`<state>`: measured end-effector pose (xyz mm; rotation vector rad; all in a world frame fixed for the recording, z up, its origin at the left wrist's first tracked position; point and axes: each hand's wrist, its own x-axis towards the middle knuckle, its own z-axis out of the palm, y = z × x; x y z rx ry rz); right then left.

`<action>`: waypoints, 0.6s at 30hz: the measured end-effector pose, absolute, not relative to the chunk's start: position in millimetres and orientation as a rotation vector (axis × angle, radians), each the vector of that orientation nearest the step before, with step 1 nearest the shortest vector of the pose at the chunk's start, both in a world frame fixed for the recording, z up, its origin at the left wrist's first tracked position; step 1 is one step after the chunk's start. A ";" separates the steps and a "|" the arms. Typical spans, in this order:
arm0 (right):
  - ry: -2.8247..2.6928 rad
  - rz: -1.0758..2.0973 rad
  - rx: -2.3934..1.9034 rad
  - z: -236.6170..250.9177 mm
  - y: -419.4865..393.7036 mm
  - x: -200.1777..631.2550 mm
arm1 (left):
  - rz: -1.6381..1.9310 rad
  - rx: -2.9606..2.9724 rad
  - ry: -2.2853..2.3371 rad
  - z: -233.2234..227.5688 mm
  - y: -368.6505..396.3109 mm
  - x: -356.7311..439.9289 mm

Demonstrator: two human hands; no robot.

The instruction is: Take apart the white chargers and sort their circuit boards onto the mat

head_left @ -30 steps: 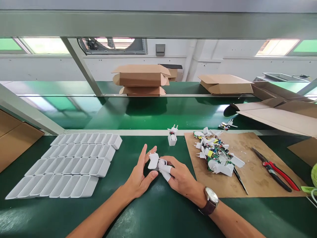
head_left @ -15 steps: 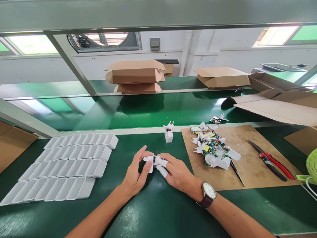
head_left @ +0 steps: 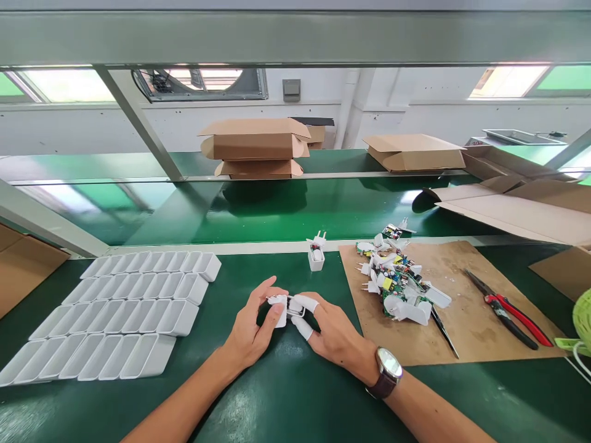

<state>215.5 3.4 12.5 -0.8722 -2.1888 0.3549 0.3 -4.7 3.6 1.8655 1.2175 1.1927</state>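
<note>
Rows of white casings [head_left: 148,355] lay left on the green bench [head_left: 231,409], before a white wall [head_left: 184,130]. Centrally, the left hand [head_left: 249,330] clamped thumb and fingers on a partly hidden white part [head_left: 279,314]; the right hand [head_left: 336,335], fingertips capped, pinched its right end, near brown paper [head_left: 466,326]. A second earlier, the left fingers stood spread.

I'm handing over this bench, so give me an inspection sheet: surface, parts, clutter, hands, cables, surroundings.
Surface: green bench; stained brown sheet at right.
Parts: white piece in hand; four rows of white cases; single case with pronged plug on top; circuit boards heaped, mostly on sheet.
Clutter: pliers, slim pointed tool.
Hands: left and right both hold the piece.
Cables: white cord, right edge.
Surroundings: cardboard boxes behind.
</note>
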 end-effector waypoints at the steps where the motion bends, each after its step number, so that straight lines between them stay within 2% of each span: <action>1: -2.171 0.345 -0.863 12.0 3.6 215.7 | 1.189 1.864 1.219 4.0 -4.6 0.3; 5: -2.182 0.345 -0.856 10.2 4.0 216.6 | 1.188 1.861 1.211 3.6 -4.7 0.5; 12: -2.078 0.531 -1.004 5.7 1.4 216.3 | 1.172 1.846 1.209 0.7 -4.5 -0.3; 18: -2.167 0.393 -0.893 7.9 3.8 218.0 | 1.170 1.845 1.193 0.7 -4.5 -0.5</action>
